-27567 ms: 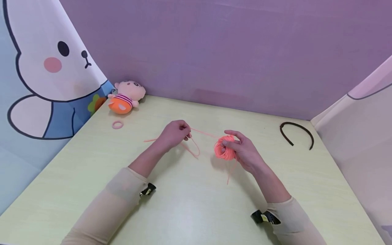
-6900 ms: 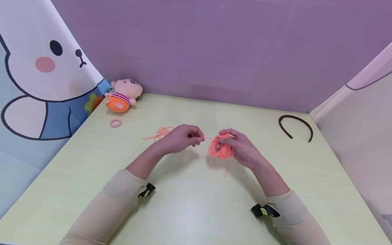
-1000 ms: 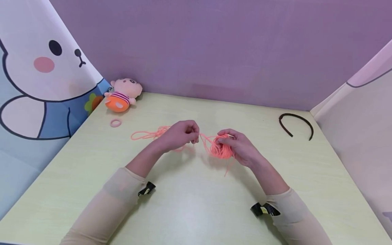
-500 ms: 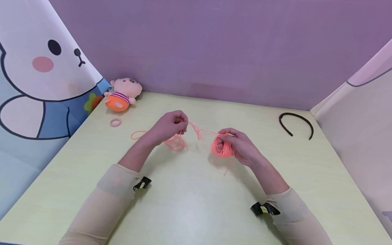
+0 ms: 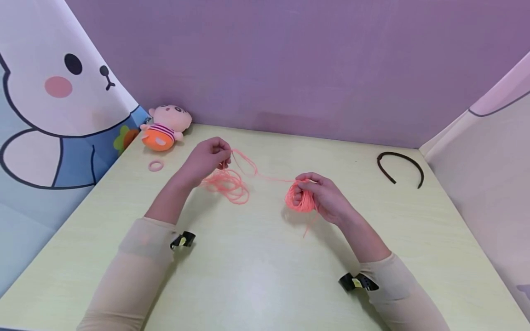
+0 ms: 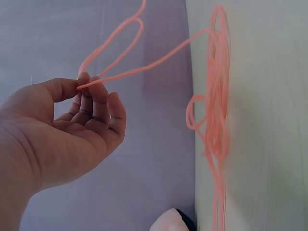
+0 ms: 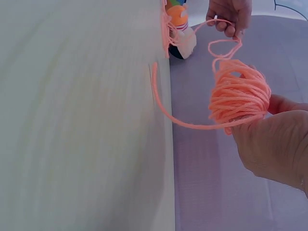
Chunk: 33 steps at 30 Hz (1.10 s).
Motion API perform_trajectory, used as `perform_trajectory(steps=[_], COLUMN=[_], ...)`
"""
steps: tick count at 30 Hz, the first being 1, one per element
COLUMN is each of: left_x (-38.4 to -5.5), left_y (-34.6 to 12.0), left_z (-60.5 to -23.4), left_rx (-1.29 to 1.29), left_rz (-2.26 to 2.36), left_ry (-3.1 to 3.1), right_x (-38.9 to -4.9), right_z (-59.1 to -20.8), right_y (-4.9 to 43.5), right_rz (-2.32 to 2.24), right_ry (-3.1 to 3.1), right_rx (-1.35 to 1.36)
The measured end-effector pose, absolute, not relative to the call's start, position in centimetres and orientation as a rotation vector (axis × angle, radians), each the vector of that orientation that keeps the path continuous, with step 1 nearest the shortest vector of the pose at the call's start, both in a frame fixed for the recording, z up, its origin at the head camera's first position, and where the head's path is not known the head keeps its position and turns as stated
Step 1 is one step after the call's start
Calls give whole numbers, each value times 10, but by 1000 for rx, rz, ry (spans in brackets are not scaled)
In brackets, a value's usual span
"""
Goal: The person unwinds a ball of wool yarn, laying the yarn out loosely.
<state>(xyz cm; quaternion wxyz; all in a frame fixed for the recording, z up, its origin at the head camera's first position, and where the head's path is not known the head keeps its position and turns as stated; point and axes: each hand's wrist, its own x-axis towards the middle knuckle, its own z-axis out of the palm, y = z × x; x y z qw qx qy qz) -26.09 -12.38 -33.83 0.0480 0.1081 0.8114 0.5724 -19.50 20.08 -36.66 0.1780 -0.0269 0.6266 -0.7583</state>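
Note:
My right hand (image 5: 325, 195) grips a wound coil of coral-pink yarn (image 5: 305, 202), thumb and fingers curled round it. From the coil a short tail (image 7: 185, 124) hangs toward the table. Up and to the left, my left hand (image 5: 209, 158) pinches a strand between thumb and fingertips, clearest in the left wrist view. A looped length of yarn (image 5: 275, 178) runs through the air between both hands. Under and beside the left hand lies a loose pile of unwound yarn (image 6: 216, 96) on the table, partly hidden by that hand in the head view.
A plush toy (image 5: 165, 128) in an orange bottom and striped top sits at the table's back left corner. In front of it lies a pink ring (image 5: 155, 165). A dark headband (image 5: 399, 156) rests at the back right. A purple curtain (image 5: 290, 69) borders the table's far edge.
My left hand has moved left and away from the coil, drawing out a looped strand. Earlier, the loose pile was smaller, and at first no pile showed. The right hand stays nearly in place.

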Motion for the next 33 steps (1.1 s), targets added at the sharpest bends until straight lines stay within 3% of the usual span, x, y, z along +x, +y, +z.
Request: perform_trajectory(steps=[33], left_x=[-275], left_y=[-206], left_z=[-338], left_rx=[-349], left_rz=[1827], left_ry=[2576], right_x=[-194], right_z=[-364], right_y=[201], right_rz=[-2183], right_ry=[1769], right_rx=[-44])
